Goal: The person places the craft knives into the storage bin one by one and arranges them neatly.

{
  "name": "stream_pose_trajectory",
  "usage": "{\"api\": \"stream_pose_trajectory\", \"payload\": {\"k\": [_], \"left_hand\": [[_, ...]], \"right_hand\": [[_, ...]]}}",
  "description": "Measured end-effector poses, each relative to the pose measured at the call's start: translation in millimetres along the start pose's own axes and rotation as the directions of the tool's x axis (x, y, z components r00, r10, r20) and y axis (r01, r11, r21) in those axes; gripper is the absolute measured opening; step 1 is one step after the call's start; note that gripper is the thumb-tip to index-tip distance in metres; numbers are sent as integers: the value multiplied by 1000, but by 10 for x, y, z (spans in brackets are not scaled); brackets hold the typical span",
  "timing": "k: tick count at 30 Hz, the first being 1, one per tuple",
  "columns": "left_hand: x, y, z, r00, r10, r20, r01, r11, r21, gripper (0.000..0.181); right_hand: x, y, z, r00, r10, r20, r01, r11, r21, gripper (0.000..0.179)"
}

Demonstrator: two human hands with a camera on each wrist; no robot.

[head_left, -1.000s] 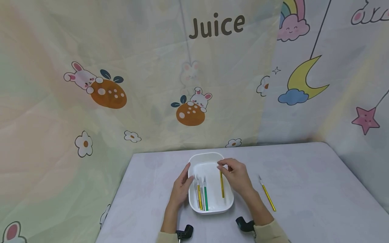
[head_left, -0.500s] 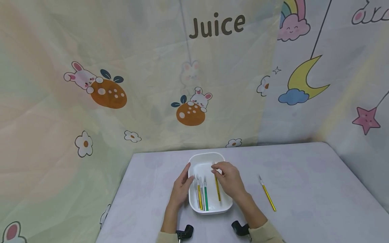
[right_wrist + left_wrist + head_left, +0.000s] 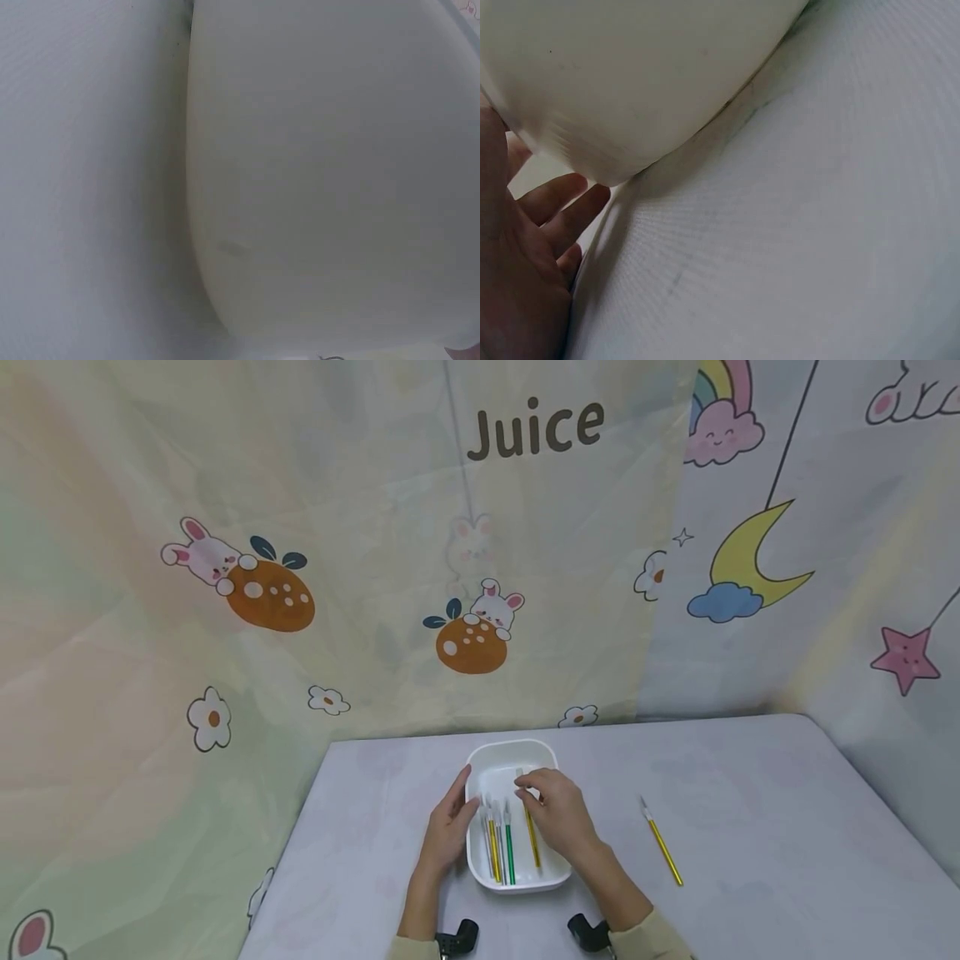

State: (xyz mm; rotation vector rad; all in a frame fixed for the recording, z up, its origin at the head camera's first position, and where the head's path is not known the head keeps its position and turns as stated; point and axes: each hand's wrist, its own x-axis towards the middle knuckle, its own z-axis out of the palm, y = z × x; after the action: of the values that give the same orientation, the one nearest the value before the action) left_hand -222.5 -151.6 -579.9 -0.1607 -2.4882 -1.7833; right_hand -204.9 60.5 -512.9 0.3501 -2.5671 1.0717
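Observation:
A white tray (image 3: 497, 773) with rounded corners sits on the table. My left hand (image 3: 446, 831) holds its left side, thumb over the rim; in the left wrist view its fingers (image 3: 580, 214) touch the tray's outer wall. Over the tray's right half, my right hand (image 3: 564, 814) pinches a yellow craft knife (image 3: 532, 843) near its upper end, handle pointing down toward me. Several similar knives lie side by side at the tray's left, including a yellow one (image 3: 494, 852) and a green one (image 3: 510, 853). In the right wrist view the tray wall (image 3: 322, 172) hides most of the hand.
Another yellow craft knife (image 3: 663, 850) lies on the table to the right of the tray, tip pointing away from me. The table (image 3: 787, 827) has a pale cloth cover. A printed curtain (image 3: 360, 610) hangs behind its far edge.
My right hand has moved left and toward me with the yellow craft knife, bringing it closer to the row. The left hand stays on the tray.

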Motion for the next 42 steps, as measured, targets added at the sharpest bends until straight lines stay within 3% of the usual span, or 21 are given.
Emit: {"api": "stream_pose_trajectory", "payload": {"k": [8, 14, 28, 35, 42], "left_hand": [[-13, 14, -2, 1000, -28, 7, 28, 999, -15, 55], [-17, 10, -11, 1000, 0, 6, 1, 1000, -20, 55], [-1, 10, -16, 999, -39, 11, 39, 999, -16, 55], [-6, 27, -10, 1000, -13, 1, 13, 1000, -28, 55], [-18, 35, -7, 1000, -30, 1, 30, 999, -31, 54]], "right_hand": [[-16, -20, 18, 1000, -10, -18, 10, 1000, -13, 18], [-22, -46, 68, 999, -31, -34, 30, 999, -23, 17], [-38, -61, 152, 999, -35, 12, 35, 999, -27, 16], [-37, -59, 158, 999, -37, 26, 37, 999, -25, 15], [-35, -71, 192, 999, -25, 33, 26, 999, -19, 14]]}}
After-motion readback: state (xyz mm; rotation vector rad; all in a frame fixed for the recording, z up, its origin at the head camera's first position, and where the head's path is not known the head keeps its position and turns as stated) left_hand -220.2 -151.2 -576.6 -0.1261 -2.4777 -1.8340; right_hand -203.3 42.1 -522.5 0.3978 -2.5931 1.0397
